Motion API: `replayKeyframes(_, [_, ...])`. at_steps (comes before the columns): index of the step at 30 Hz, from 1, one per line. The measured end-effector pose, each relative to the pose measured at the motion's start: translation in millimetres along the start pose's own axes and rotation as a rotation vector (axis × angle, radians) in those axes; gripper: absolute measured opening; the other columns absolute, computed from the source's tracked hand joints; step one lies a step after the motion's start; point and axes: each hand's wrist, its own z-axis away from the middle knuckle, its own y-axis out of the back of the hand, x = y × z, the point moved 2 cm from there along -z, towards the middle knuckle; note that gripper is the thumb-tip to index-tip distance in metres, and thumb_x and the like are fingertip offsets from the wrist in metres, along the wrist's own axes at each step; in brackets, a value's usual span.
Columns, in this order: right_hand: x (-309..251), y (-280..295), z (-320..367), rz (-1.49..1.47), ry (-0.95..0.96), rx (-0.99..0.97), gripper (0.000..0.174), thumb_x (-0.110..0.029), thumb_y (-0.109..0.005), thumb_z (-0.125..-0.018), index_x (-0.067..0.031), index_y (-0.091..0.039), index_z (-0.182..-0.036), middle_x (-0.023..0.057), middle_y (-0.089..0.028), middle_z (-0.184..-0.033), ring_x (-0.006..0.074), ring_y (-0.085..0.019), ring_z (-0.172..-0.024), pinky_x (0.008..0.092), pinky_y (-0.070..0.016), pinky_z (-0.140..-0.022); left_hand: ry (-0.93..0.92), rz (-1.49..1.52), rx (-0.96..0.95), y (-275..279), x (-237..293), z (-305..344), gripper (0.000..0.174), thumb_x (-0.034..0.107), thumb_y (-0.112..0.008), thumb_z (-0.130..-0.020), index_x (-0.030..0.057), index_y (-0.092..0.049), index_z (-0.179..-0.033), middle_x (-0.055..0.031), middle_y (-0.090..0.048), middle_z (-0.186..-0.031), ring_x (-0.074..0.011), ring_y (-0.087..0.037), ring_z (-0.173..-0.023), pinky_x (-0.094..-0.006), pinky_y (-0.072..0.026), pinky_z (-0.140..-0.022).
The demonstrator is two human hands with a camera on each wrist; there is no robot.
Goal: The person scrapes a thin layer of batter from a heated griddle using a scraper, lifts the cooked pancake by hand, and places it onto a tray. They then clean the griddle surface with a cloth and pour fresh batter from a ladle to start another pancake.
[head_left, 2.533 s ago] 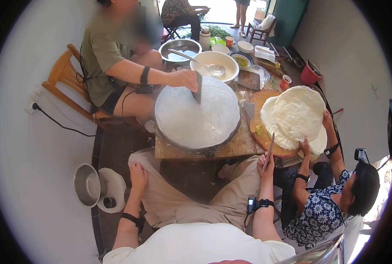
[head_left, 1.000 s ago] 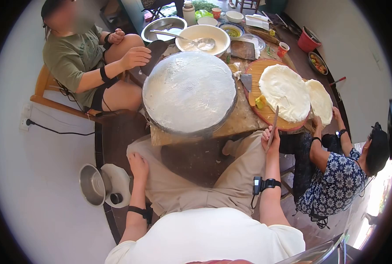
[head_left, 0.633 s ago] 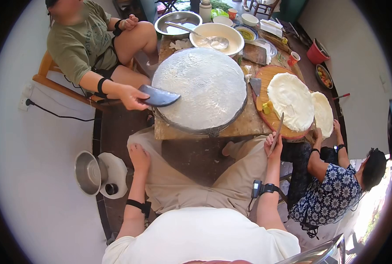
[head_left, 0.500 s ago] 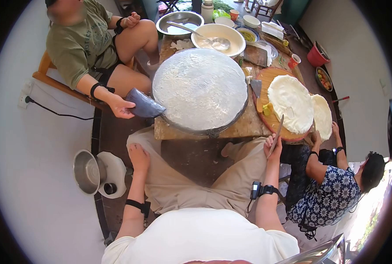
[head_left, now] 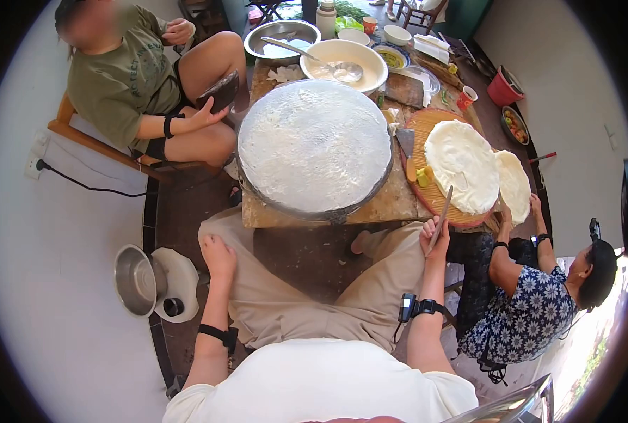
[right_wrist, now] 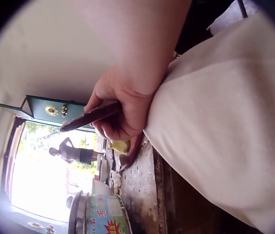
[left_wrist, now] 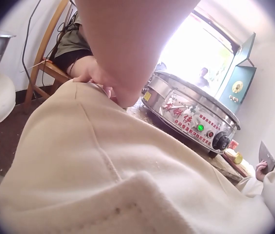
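My left hand (head_left: 219,257) rests on the left knee of the beige trousers, holding nothing; in the left wrist view the hand (left_wrist: 101,80) lies on the cloth. My right hand (head_left: 434,237) rests by the right knee and grips a flat dark scraper (head_left: 441,217), its blade tilted up toward the wooden board. The right wrist view shows fingers curled round the scraper (right_wrist: 91,117). In front stands a round griddle (head_left: 314,148) coated with pale batter. To its right a pale flatbread (head_left: 462,166) lies on the round board (head_left: 417,128).
On the left, a seated person (head_left: 127,77) holds a dark curved scraper (head_left: 220,92). On the right, another person (head_left: 525,310) handles a second flatbread (head_left: 513,187). Behind the griddle stands a batter bowl (head_left: 377,67) with a ladle. A metal basin (head_left: 136,280) is at the lower left.
The person on the left drew the curved scraper off the griddle, back to their lap. The person on the right moved one flatbread to the board's right side. My hands stayed by my knees.
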Motion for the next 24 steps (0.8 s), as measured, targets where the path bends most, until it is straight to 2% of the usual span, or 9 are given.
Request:
replayKeyframes(10, [-4, 4, -1, -0.015, 0.026, 0.012, 0.039, -0.042, -0.048, -0.090, -0.0037, -0.048, -0.081, 0.0034, -0.039, -0.060, 0.0134, -0.039, -0.054, 0.0235, -0.0345, -0.048, -0.035, -0.003, 0.024, 1, 4, 0, 0.018, 0.002, -0.054, -0.066, -0.0049, -0.050, -0.083, -0.0232, -0.046, -0.095, -0.0394, -0.046, -0.090, -0.0450, -0.0390, -0.081])
replayKeyframes(20, [-3, 2, -1, -0.030, 0.020, 0.030, 0.038, -0.040, -0.046, -0.091, -0.0027, -0.047, -0.081, 0.0035, -0.037, -0.060, 0.0132, -0.037, -0.053, 0.0231, -0.0331, -0.048, -0.008, -0.002, 0.007, 3, 6, 1, 0.017, 0.001, -0.054, -0.066, -0.0053, -0.050, -0.081, -0.0233, -0.046, -0.093, -0.0397, -0.046, -0.090, -0.0454, -0.0388, -0.081])
replayKeyframes(23, [-5, 10, -2, -0.014, 0.003, -0.016, 0.037, -0.039, -0.046, -0.091, -0.0032, -0.048, -0.083, 0.0041, -0.042, -0.063, 0.0139, -0.041, -0.056, 0.0235, -0.0361, -0.049, -0.019, 0.020, 0.024, 2, 4, 2, 0.014, 0.001, -0.054, -0.067, -0.0043, -0.050, -0.079, -0.0235, -0.045, -0.092, -0.0400, -0.045, -0.090, -0.0460, -0.0386, -0.080])
replayKeyframes(24, [-3, 10, -1, 0.039, 0.010, 0.057, 0.035, -0.038, -0.048, -0.091, -0.0042, -0.049, -0.085, 0.0044, -0.046, -0.066, 0.0144, -0.044, -0.059, 0.0240, -0.0381, -0.052, -0.011, 0.016, 0.001, 8, 7, 3, 0.014, 0.001, -0.054, -0.068, -0.0039, -0.051, -0.079, -0.0233, -0.047, -0.092, -0.0400, -0.046, -0.090, -0.0453, -0.0392, -0.080])
